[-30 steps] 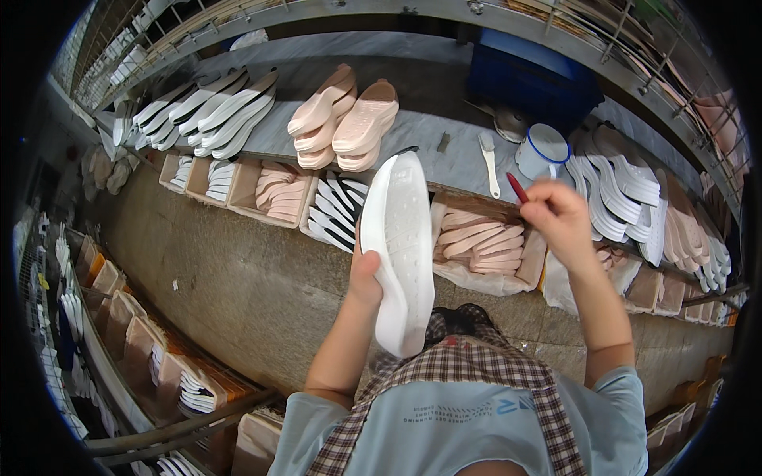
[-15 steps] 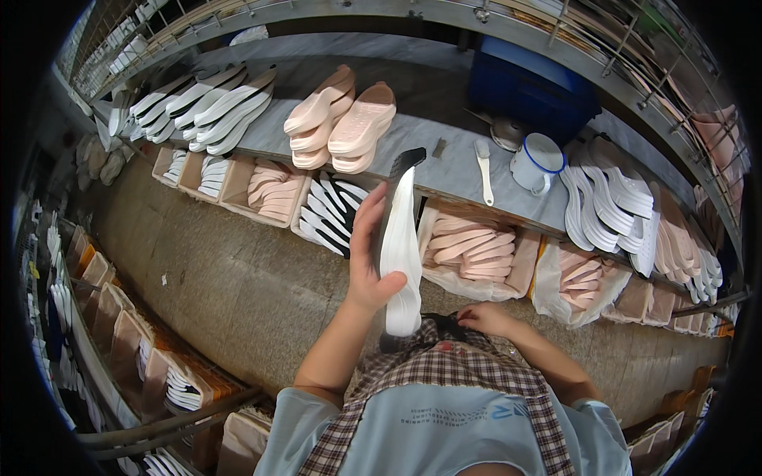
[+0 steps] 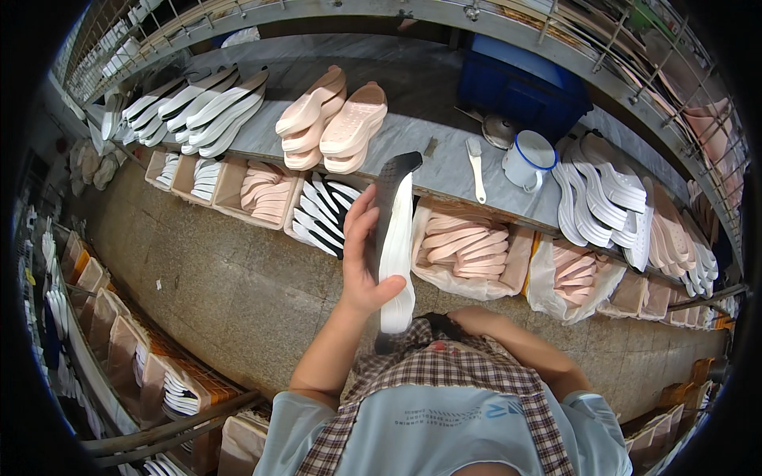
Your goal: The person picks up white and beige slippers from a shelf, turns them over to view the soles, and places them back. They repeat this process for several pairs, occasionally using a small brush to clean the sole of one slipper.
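My left hand [image 3: 367, 266] grips a white shoe sole [image 3: 398, 258] with a black tread, its thumb across the white side wall and its fingers along the black face. The sole stands upright on its end in front of my body, its black toe tip at the top. My right hand [image 3: 473, 321] is at the front of my checked apron [image 3: 468, 369], beside dark bunched cloth. Its fingers are hidden there, so whether it holds anything does not show.
On the marble bench [image 3: 440, 178] stand stacked pink soles [image 3: 353, 127], white-and-black soles [image 3: 226, 115], a white brush [image 3: 476, 170], an enamel mug [image 3: 529, 161] and a blue crate [image 3: 520, 87]. Below are lined boxes of soles [image 3: 468, 246]. A rack with more boxes [image 3: 139, 349] is at left.
My right hand has slid inward at the apron, and its fingers have gone out of sight. The sole in my left hand has turned slightly, showing more of its black tread.
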`<state>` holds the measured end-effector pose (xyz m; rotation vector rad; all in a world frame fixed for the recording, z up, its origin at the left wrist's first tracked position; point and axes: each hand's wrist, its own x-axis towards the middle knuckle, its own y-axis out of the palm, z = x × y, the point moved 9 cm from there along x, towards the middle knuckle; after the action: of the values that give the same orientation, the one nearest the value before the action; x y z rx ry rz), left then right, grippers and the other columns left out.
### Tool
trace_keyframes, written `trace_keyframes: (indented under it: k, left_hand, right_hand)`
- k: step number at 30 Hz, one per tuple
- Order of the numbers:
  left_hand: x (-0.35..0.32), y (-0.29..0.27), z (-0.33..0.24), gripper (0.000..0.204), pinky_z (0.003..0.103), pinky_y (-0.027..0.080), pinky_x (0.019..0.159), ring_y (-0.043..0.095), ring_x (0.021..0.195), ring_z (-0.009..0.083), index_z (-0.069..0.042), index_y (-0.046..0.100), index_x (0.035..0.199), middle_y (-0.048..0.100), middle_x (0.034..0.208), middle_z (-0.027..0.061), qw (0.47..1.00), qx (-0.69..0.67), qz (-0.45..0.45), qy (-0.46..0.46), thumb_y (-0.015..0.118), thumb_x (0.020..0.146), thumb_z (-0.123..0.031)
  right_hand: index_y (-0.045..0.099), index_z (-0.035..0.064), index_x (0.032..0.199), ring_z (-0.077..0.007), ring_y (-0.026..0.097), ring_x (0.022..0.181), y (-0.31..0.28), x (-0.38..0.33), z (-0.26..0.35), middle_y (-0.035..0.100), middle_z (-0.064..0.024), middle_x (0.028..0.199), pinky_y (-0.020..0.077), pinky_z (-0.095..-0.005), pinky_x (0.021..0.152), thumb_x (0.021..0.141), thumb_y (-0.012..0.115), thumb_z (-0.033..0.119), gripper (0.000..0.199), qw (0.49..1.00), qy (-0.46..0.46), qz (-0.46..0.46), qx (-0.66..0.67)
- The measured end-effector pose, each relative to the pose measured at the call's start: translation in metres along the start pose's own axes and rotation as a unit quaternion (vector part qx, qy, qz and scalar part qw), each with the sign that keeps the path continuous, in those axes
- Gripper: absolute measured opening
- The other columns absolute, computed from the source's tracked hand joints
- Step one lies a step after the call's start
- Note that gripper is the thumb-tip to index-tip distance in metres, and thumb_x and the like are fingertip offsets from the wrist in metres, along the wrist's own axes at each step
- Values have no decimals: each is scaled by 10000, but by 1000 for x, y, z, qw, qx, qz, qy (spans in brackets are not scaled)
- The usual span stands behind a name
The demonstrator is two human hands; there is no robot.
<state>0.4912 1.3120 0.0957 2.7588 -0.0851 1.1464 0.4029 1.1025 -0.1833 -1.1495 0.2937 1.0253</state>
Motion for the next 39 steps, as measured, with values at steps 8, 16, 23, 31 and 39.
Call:
trace_keyframes:
  k: [8,16,23,31,39]
  left_hand:
    - [-4,20,4,785,486,255,1056,329,1281,390,-60,392,1330,262,1408,263,998,33,50,10,707,696,-398]
    - [-13,63,6,728,509,280,1040,316,1278,426,-86,516,1229,282,1389,262,981,124,146,9,784,594,-320]
    - [-10,34,-6,815,506,243,1053,309,1287,413,-139,382,1339,210,1419,269,997,44,20,65,739,688,-476]
    - [1,23,-9,819,520,232,1055,297,1291,419,-136,357,1349,213,1419,267,996,35,-26,76,716,700,-483]
    - [4,26,-10,817,513,221,1065,285,1298,424,-141,347,1353,196,1427,263,997,16,-19,78,714,709,-483]
  right_hand:
    - [592,26,1125,-311,542,1077,-228,-135,78,583,-177,1148,427,-372,896,885,516,166,288,803,-118,-557,178]
    - [454,110,1321,-350,296,1302,-303,-193,207,343,-158,1419,223,-504,1033,864,540,279,495,685,-125,-694,-183]
    - [526,58,1208,-343,352,1263,-346,-167,83,410,-190,1344,272,-409,1049,885,569,262,384,677,-100,-714,147]
    - [597,43,1086,-293,462,1172,-253,-108,65,513,-147,1238,340,-367,997,887,575,167,236,768,-134,-563,275]
    - [617,22,1042,-264,499,1119,-229,-105,52,543,-134,1190,377,-343,949,888,574,152,206,773,-113,-543,308]
